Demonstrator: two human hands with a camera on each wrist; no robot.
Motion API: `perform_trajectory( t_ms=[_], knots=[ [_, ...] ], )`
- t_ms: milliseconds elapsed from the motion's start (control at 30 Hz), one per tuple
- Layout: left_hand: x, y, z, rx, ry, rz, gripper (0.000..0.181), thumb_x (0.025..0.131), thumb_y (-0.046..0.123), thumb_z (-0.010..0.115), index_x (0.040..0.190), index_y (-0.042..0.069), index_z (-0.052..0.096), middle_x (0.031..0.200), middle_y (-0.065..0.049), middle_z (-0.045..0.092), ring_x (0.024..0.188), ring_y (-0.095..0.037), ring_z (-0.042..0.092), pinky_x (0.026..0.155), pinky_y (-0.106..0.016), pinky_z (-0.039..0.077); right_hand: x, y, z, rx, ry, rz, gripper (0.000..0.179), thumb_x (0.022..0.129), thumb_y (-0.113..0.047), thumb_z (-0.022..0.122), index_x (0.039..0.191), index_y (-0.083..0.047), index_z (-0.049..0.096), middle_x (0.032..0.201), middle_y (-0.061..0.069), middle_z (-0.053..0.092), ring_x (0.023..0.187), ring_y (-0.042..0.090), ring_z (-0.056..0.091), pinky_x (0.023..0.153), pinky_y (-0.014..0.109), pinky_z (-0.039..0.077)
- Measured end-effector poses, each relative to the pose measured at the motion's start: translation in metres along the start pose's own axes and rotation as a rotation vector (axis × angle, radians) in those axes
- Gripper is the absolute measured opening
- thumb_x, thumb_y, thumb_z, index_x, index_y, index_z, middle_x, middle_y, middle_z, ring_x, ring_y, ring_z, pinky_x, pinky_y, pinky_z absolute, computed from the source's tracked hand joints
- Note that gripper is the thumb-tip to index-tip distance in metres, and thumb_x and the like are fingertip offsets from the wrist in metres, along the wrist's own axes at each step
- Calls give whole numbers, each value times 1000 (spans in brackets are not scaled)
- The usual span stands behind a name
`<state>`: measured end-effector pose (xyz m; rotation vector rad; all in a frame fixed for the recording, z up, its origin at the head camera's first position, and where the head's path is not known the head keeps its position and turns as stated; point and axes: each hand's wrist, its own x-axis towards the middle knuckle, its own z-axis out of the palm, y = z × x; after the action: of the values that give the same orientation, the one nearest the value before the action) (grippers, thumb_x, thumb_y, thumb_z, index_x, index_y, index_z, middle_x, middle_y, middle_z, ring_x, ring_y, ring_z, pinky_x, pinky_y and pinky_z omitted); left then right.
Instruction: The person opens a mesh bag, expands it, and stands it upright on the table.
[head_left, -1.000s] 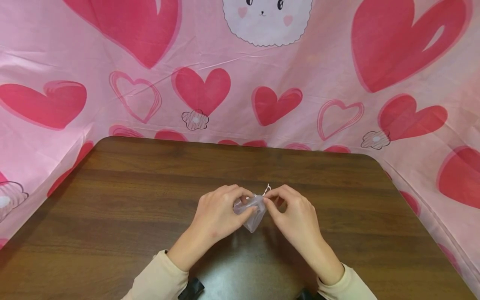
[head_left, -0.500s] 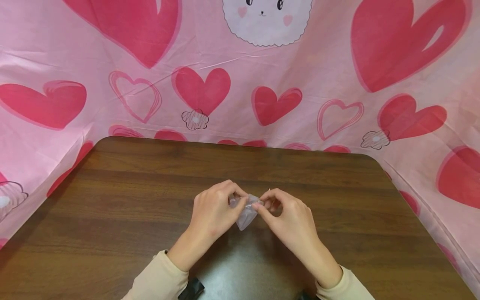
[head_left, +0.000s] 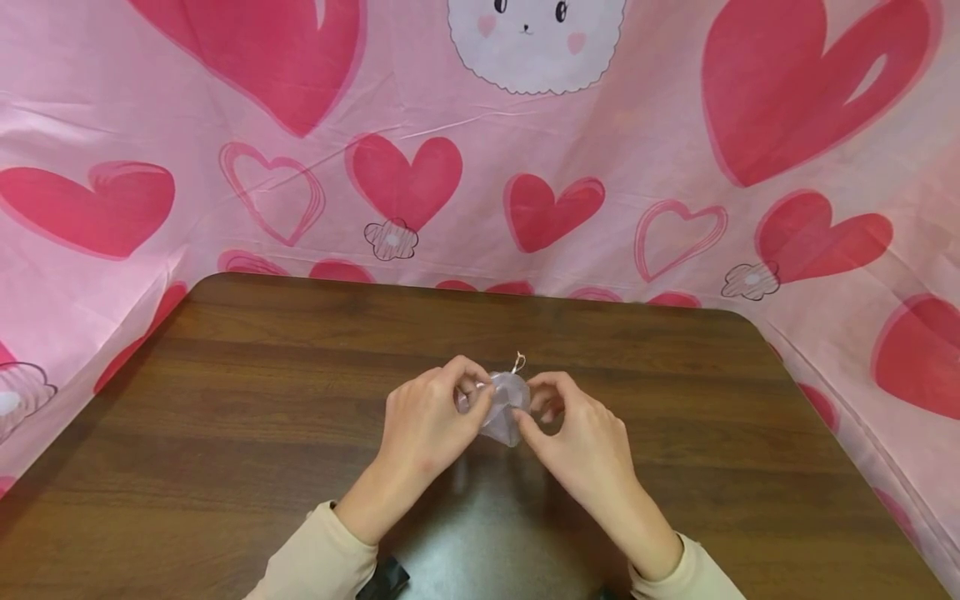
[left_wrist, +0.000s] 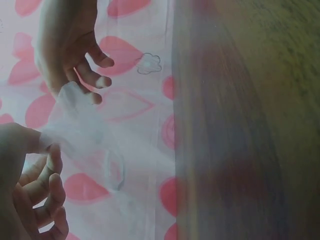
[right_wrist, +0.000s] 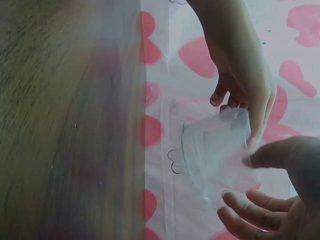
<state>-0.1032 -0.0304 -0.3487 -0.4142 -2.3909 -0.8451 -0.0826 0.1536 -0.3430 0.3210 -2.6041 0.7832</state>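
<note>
A small sheer, whitish drawstring pouch (head_left: 506, 408) is held above the table between both hands. My left hand (head_left: 435, 412) pinches its left side between thumb and index finger. In the left wrist view the pouch (left_wrist: 80, 120) spreads out from that pinch, the left hand's other fingers (left_wrist: 47, 207) loosely bent. A thin pale string loop (head_left: 519, 361) sticks up from the far side. My right hand (head_left: 585, 425) is at the pouch's right side, thumb tip against it. In the right wrist view its fingers (right_wrist: 250, 212) are spread apart from the thumb, the pouch (right_wrist: 220, 145) beside them.
A dark brown wooden table (head_left: 262, 400) lies beneath the hands. Behind it and along both sides hangs a pink curtain (head_left: 480, 108) printed with hearts. A black wrist strap (head_left: 384, 577) shows below the left sleeve.
The pouch has turned and opened out between the hands, and its string loop shows again at the far side. My right fingers have loosened from their pinch on the pouch's edge.
</note>
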Motion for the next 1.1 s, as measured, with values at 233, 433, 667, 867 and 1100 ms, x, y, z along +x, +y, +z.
perform_trajectory(
  t_ms=[233,433,667,867,1100],
  knots=[
    [0,0,-1,-10,-37,-17,12,83,22,75,93,27,69,69,22,63,57,3,52,52,-26,40,4,7,-3,13,72,1,15,82,-13,79,95,-20,74,73,-12,65,64,9,61,52,34,42],
    [-1,-2,0,18,-117,-35,17,82,24,76,98,27,70,77,22,62,63,-3,55,54,-30,43,5,10,-5,-13,107,-28,10,83,-13,79,89,-21,79,72,-9,65,58,10,58,50,34,40],
    [-2,-1,0,35,-153,10,19,81,32,80,100,30,76,88,18,64,72,-6,61,56,-31,45,4,9,-4,-35,101,-62,12,79,-12,83,86,-21,79,72,-9,66,48,2,43,48,31,37],
    [-2,0,-1,41,-174,57,17,79,34,81,95,30,76,78,20,63,61,-2,49,52,-27,40,4,8,-4,-29,114,-79,16,76,-9,85,83,-22,79,72,-9,67,47,1,42,47,30,36],
    [-2,0,0,58,-156,49,6,82,32,79,88,33,79,72,20,64,59,-1,48,51,-26,38,4,8,-3,-27,120,-97,20,73,-7,86,80,-23,77,71,-11,66,47,-1,40,47,28,36]
  ],
)
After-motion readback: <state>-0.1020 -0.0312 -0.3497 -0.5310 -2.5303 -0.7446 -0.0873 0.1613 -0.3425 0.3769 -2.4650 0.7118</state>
